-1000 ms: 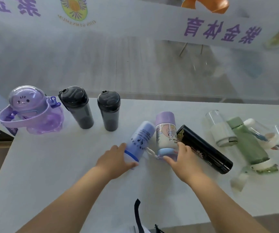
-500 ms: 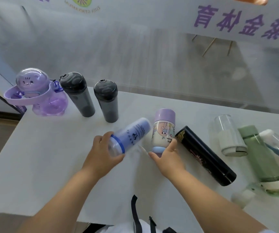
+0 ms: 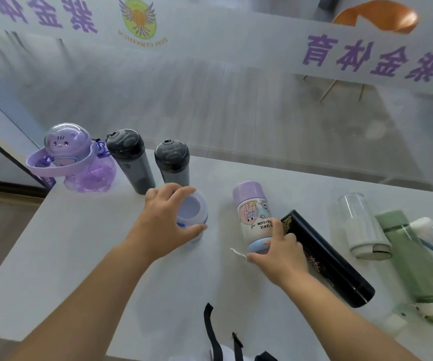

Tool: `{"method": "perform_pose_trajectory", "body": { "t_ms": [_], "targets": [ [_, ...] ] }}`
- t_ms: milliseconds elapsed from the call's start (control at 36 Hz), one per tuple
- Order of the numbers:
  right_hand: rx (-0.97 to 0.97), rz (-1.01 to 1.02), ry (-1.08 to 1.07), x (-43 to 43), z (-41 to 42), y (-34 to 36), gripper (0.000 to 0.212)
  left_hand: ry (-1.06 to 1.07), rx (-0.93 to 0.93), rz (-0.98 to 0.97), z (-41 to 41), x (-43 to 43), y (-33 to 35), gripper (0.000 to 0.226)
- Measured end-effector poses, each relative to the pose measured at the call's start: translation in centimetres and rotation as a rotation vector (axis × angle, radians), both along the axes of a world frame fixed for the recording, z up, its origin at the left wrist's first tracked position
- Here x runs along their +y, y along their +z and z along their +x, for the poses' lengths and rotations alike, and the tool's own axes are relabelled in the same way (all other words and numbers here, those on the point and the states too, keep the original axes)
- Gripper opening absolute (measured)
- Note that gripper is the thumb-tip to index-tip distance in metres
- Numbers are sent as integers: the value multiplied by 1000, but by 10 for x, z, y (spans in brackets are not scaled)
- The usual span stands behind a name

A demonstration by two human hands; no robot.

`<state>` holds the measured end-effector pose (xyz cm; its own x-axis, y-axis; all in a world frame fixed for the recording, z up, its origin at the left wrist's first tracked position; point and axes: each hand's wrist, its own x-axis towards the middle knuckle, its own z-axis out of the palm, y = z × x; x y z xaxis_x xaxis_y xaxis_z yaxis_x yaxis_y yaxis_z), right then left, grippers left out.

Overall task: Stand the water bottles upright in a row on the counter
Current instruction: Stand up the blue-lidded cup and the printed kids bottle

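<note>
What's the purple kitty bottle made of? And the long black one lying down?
Kitty bottle: probably clear purple plastic; you can see through it. Black bottle: maybe coated metal, smooth and opaque with gold print; hard to be sure.

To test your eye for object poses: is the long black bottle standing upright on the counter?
No, the black bottle lies on its side on the counter, close beside the right hand.

Mirrored purple "紫金体育" on window band (image 3: 262, 48), "SENSE" on cartoon bottle (image 3: 255, 217), logo (image 3: 139, 18) lettering possibly "GYMNASIUM"
</note>
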<state>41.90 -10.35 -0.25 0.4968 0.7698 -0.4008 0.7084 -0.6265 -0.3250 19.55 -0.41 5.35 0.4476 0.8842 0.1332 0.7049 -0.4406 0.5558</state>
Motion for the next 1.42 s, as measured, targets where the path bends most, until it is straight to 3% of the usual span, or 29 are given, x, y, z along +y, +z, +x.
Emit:
{"method": "perform_pose_trajectory", "body": {
  "t_ms": [306, 472, 889, 1000, 1167, 1278, 1417],
  "targets": [
    [-158, 240, 78, 9, 24, 54, 70, -28, 9, 2, 2, 2, 5, 77],
    [-17, 419, 90, 41, 25, 81, 64, -13, 24, -2, -2, 1, 6, 79],
    [218, 462, 288, 66, 35, 80, 61, 66, 4, 19, -3, -10, -1, 71],
    [191, 479, 339, 62, 36, 77, 60, 80, 10, -1, -2, -13, 0, 72],
    [102, 360, 399, 62, 40, 94, 79, 43, 110, -18, -2, -12, 14, 73],
    [10, 434, 380, 50, 44, 114, 72, 12, 130, 87, -2, -12, 31, 64],
    [-68, 423, 300, 16, 48, 128, 61, -115, 23, 273, -5, -24, 47, 31]
  ]
}}
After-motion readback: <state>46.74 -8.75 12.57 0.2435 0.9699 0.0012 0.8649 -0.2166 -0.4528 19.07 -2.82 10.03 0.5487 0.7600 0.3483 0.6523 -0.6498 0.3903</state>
